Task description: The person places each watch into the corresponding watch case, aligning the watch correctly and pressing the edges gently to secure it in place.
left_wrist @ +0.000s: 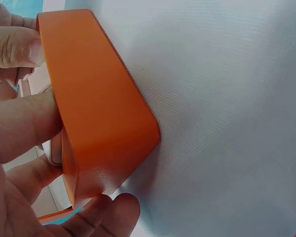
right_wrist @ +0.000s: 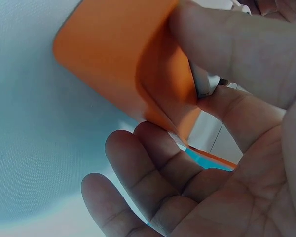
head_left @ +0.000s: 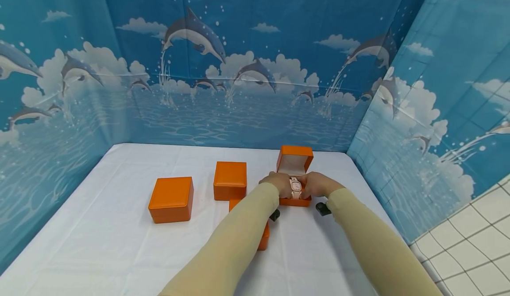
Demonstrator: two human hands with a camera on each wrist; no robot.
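Note:
An orange watch box [head_left: 295, 202] stands at the right of the table, its lid [head_left: 296, 151] raised and its lining pale. Inside it lies a watch [head_left: 295, 186] with a squarish face and a light strap. My left hand [head_left: 279, 184] reaches in from the left, thumb and index finger at one end of the watch's pale padding. From the other side, my right hand [head_left: 320, 184] pinches at the opposite end with thumb and index finger. The right hand's other fingers [right_wrist: 130, 155] stretch out beside the box wall. The fingertips cover part of the padding.
Closed orange boxes stand on the white tabletop [head_left: 99, 238]: one at the left [head_left: 171, 198], another near the middle [head_left: 230, 178]. More orange boxing [head_left: 264, 237] shows beside my left forearm, which hides much of it. A dolphin-print curtain [head_left: 239, 110] borders the table.

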